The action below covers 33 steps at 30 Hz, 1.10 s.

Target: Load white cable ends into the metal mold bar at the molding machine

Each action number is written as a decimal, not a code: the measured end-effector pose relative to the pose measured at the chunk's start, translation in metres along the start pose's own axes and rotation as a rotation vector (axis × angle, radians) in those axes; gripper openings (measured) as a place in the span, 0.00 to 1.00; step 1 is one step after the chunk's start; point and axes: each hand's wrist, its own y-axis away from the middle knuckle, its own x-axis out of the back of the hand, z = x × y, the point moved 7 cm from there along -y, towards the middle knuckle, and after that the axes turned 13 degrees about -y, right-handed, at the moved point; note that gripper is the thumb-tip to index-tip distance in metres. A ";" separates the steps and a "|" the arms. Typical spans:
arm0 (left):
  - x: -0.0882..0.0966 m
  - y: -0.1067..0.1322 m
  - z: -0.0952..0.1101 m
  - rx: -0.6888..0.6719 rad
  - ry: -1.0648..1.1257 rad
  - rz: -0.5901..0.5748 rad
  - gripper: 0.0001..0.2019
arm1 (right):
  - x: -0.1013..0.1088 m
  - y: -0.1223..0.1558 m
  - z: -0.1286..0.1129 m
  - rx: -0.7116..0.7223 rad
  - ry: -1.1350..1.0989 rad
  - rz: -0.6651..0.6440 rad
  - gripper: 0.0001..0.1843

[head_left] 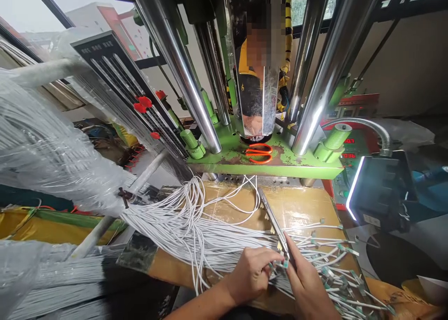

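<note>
With the right hand (pixel 310 285), gripping the near end of a narrow metal bar (pixel 275 221), slanted away toward the green press plate (pixel 227 162). With the left hand (pixel 250 271), fingertips bunched together, pinching what looks like a teal-tipped cable end (pixel 285 264) right beside the bar, between both hands. Cannot tell the exact hold behind the fingers, or any seating in the bar.

Judging from this pose, best to keep the bar steady in the right hand and make the fine moves with the left fingertips only. Pinch close behind the tip, not back along the cable. Bring the end squarely to the bar's edge, without knocking the cream pieces (pixel 279 246) along it, just ahead of the hands. Leave slack in the white cables (pixel 210 240) to the left of the hands, likely to tug if tangled. Keep the loose teal-tipped cables (pixel 341 250), lying on the surface (pixel 301 201) to the right, from snagging the right wrist. Avoid the orange-handled scissors (pixel 259 160) on the plate, ahead of the hands.
</note>
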 end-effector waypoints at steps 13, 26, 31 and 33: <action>0.010 0.019 0.007 0.020 -0.221 -0.083 0.24 | -0.006 0.003 0.007 -0.130 -0.091 -0.104 0.42; -0.001 0.019 0.007 -0.179 -0.310 -0.137 0.18 | -0.008 0.003 0.012 -0.138 -0.118 -0.086 0.43; 0.003 0.013 0.008 -0.162 -0.178 -0.025 0.17 | -0.008 0.002 0.006 -0.099 -0.084 -0.076 0.42; 0.005 0.007 0.003 -0.052 -0.060 -0.006 0.14 | -0.007 0.001 0.001 -0.089 -0.066 -0.065 0.42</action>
